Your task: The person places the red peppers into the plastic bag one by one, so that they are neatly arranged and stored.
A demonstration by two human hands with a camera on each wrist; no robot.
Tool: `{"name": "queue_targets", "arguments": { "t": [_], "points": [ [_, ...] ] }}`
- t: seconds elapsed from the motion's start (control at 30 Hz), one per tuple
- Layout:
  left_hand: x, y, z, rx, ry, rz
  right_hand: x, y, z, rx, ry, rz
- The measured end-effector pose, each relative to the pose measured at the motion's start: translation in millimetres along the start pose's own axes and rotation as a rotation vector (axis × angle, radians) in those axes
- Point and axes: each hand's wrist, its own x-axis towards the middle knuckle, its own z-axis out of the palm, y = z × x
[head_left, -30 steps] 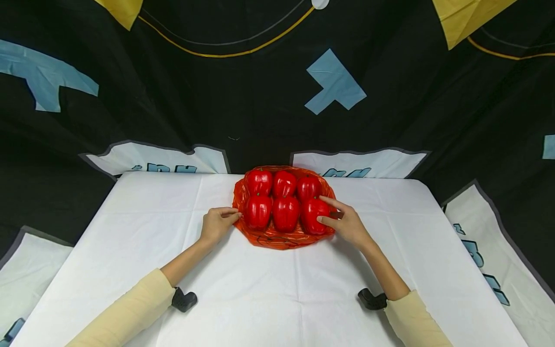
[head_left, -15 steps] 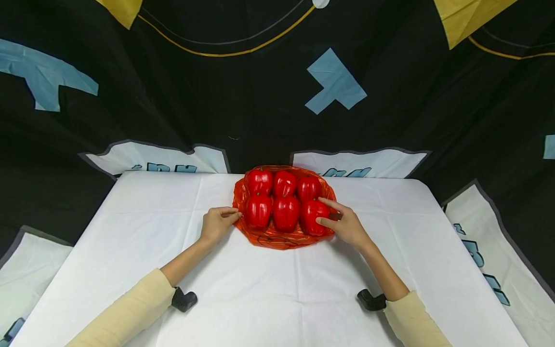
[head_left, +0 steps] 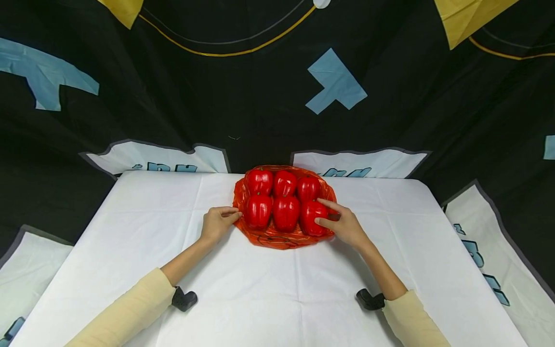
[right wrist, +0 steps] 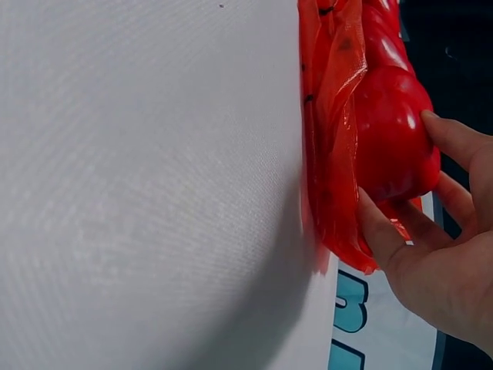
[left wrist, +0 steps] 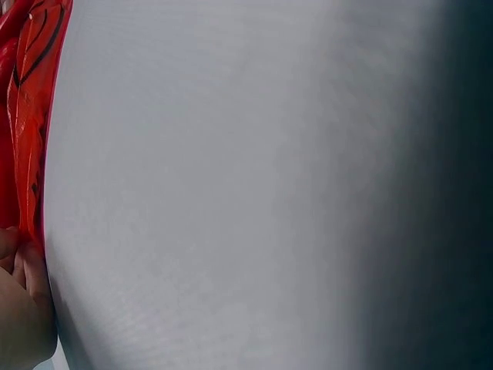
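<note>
Several glossy red bell peppers (head_left: 286,213) lie in two rows on a crumpled orange-red plastic bag (head_left: 277,242) in the head view. My left hand (head_left: 216,225) pinches the bag's left edge; in the left wrist view only part of that hand (left wrist: 23,312) shows at the lower left, beside the bag. At the other end, my right hand (head_left: 350,227) holds the front-right pepper (head_left: 311,219), thumb and fingers spread around its right side. The right wrist view shows this pepper (right wrist: 389,139) between the fingers of the right hand (right wrist: 443,266), with the bag's folded rim (right wrist: 339,154) alongside it.
A white cloth (head_left: 260,299) covers the table, and the bag sits near its far edge. Behind hangs a black curtain (head_left: 243,106) with blue, yellow and white patches. Dark wrist mounts (head_left: 184,300) stick out from both forearms.
My right hand has shifted slightly to the left, and the front-right pepper has moved a little with it. The left hand and the bag look still.
</note>
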Motion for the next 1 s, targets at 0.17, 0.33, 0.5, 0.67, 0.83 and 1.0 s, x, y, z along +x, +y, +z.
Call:
{"name": "queue_targets", "arguments": {
  "t": [0.17,0.33,0.5,0.67,0.83,1.0],
  "points": [
    [-0.1,0.4,0.2,-0.008,0.003,0.002,0.4,-0.8,0.7,-0.014,0.001,0.007],
    [0.0,0.2,0.6,-0.004,0.006,0.011,0.4,-0.9,1.1,-0.021,0.000,0.017],
    [-0.1,-0.2,0.6,-0.004,0.009,0.016,0.7,-0.2,1.6,-0.020,-0.001,0.020],
    [-0.1,-0.4,0.5,0.002,0.010,0.025,1.2,0.6,2.2,-0.027,0.003,0.012],
    [-0.2,-1.2,0.2,0.003,0.008,0.027,0.8,-0.2,2.8,-0.034,0.009,0.013],
    [-0.2,-1.0,0.0,-0.008,0.005,0.029,1.1,-1.1,2.5,-0.036,0.015,0.038]
  ]
}}
